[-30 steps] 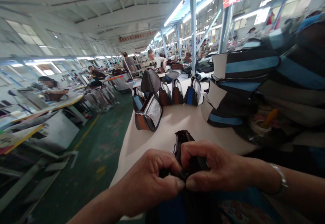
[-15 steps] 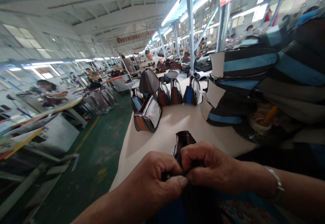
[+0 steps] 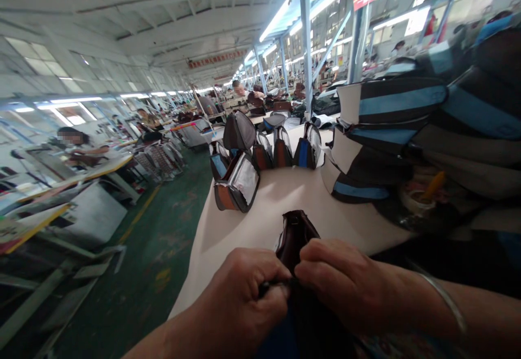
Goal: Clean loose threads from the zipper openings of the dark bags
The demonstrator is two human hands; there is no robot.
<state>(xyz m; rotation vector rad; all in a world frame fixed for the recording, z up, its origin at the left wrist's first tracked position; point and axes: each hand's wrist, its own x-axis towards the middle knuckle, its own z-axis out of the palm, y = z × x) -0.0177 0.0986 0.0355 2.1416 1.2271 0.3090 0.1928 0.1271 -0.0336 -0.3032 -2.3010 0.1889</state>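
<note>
A dark brown bag stands on end at the near edge of the cream table, directly in front of me. My left hand is closed in a pinch on the bag's near edge. My right hand, with a metal bangle on the wrist, is also closed, its fingertips meeting the left ones on the same edge. The lower part of the bag is hidden behind both hands.
Several finished bags stand farther back on the table. A tall stack of black and blue bags fills the right side. A green-floored aisle runs on the left, past worktables where other people sit.
Both hands have slid nearer to me and lower along the bag, staying pinched together; more of the bag's brown top shows above them.
</note>
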